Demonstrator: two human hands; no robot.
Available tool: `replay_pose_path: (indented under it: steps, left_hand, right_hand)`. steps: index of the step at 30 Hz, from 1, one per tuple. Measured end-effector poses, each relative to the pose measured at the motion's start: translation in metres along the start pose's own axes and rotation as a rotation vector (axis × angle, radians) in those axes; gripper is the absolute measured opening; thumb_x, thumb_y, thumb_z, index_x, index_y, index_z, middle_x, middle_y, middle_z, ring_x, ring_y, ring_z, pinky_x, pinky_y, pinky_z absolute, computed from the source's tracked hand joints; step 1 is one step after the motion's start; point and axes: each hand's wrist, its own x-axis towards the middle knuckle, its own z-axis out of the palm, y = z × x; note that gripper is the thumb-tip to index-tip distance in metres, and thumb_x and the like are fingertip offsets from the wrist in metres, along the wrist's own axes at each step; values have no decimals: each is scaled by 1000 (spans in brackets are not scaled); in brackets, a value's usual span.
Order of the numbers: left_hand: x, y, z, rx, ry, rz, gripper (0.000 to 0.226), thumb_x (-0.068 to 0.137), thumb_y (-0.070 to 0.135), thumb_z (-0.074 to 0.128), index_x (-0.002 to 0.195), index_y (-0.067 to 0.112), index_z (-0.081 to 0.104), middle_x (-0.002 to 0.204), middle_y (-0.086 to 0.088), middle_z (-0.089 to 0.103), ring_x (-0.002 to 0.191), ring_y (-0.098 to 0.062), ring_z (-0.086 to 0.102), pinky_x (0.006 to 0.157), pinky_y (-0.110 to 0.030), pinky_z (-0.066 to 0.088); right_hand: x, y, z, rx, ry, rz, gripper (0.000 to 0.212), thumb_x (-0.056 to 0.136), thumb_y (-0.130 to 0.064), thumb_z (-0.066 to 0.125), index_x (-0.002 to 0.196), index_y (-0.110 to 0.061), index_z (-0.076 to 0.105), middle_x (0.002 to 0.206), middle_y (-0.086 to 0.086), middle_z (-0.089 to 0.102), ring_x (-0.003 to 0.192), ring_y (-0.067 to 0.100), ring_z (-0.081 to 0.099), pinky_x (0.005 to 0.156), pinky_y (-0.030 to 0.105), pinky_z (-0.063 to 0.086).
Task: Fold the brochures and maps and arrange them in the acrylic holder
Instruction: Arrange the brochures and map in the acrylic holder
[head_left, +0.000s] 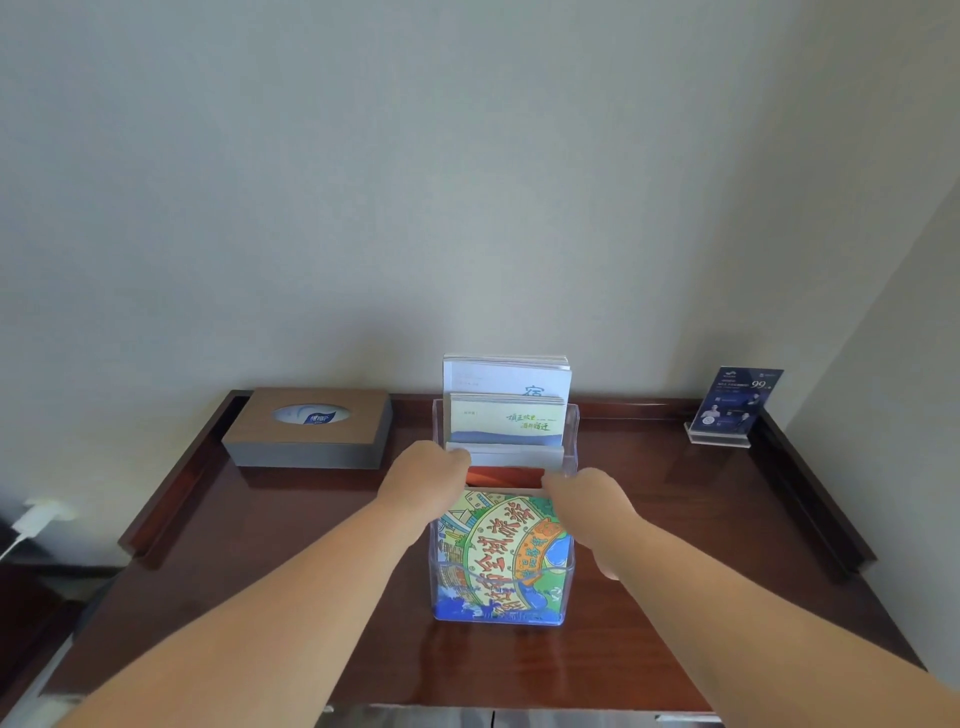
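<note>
I see dark wood table (675, 519) w/ raised rim: tissue box (311, 431) rear left, clear holder (570, 441) ctr, sign stand (732, 405) rear right.

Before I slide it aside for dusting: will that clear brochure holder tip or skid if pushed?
Pushed high, it may tip: tall brochures rise above the acrylic holder. Pushed low, it likely slides on the glossy table. Packed with paper, probably heavy for its size.

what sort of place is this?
Likely a hotel room: acrylic holder of tourist brochures, covered tissue box, small promo card stand, all on a polished wooden desk.
</note>
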Motion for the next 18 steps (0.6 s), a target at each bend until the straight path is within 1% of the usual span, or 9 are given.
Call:
replay_pose_path:
  steps: [2, 6, 8, 10, 12, 13, 15, 16, 18]
  left_hand:
    - [-1, -1, -1, -13, 15, -15, 37, 93, 29, 43, 59, 15, 39, 56, -2, 36, 48, -14, 39, 50, -27, 26]
    - [-3, -7, 2, -29, -6, -54, 38, 93, 31, 43, 59, 16, 35, 56, -4, 38, 45, -12, 38, 48, -27, 25]
    - [-5, -10, 2, -10, 33, -32, 41, 94, 35, 41, 59, 16, 35, 59, -5, 40, 49, -13, 41, 49, -28, 26]
    - [-7, -15, -1, -35, 56, -31, 38, 92, 36, 42, 61, 15, 39, 62, -4, 39, 56, -16, 42, 54, -30, 28]
    - [-12, -22, 0, -134, -36, -107, 26, 89, 35, 45, 77, 13, 52, 67, -1, 47, 65, -17, 47, 61, -32, 34]
    - [-15, -25, 2, -213, -118, -181, 22, 89, 31, 47, 93, 13, 57, 76, -2, 54, 75, -18, 53, 68, -33, 38]
    - [-18, -32, 7, -338, -250, -304, 32, 87, 21, 49, 118, 13, 53, 107, -6, 62, 105, -24, 55, 87, -40, 42]
    - [-18, -33, 9, -351, -267, -326, 36, 86, 16, 49, 122, 12, 52, 116, -8, 62, 111, -26, 54, 91, -42, 42]
    - [-15, -34, 9, -355, -261, -329, 37, 85, 11, 48, 122, 11, 53, 118, -10, 62, 111, -26, 55, 91, -41, 42]
  right_hand:
    - [1, 1, 0, -9, 5, 5, 32, 100, -36, 45, 84, -10, 52, 83, 9, 53, 75, 18, 49, 57, 28, 35]
    - [3, 4, 0, -42, -1, -5, 34, 100, -37, 45, 92, -6, 56, 84, 9, 57, 76, 17, 52, 63, 31, 39]
    - [2, 5, -2, -56, 44, -24, 35, 98, -36, 45, 94, -4, 58, 84, 11, 61, 74, 18, 53, 63, 33, 40]
    - [2, 9, -6, -62, 124, -68, 31, 95, -34, 45, 96, -7, 59, 90, 12, 68, 72, 18, 55, 60, 34, 40]
    - [1, 16, -8, -59, 140, -77, 35, 92, -39, 44, 103, -7, 56, 97, 9, 69, 76, 16, 58, 61, 32, 42]
    - [0, 22, -6, -25, 97, -53, 39, 92, -44, 44, 108, -9, 54, 99, 6, 68, 80, 16, 59, 63, 31, 43]
    - [-3, 32, 2, 90, -40, 12, 45, 90, -55, 45, 111, -17, 55, 99, 1, 70, 87, 16, 63, 70, 35, 46]
    - [-3, 35, 6, 124, -84, 28, 45, 88, -60, 45, 110, -21, 57, 97, -1, 72, 89, 16, 66, 73, 36, 47]
    - [-1, 39, 11, 144, -95, 24, 48, 86, -66, 44, 107, -25, 58, 93, -2, 75, 88, 17, 72, 79, 38, 51]
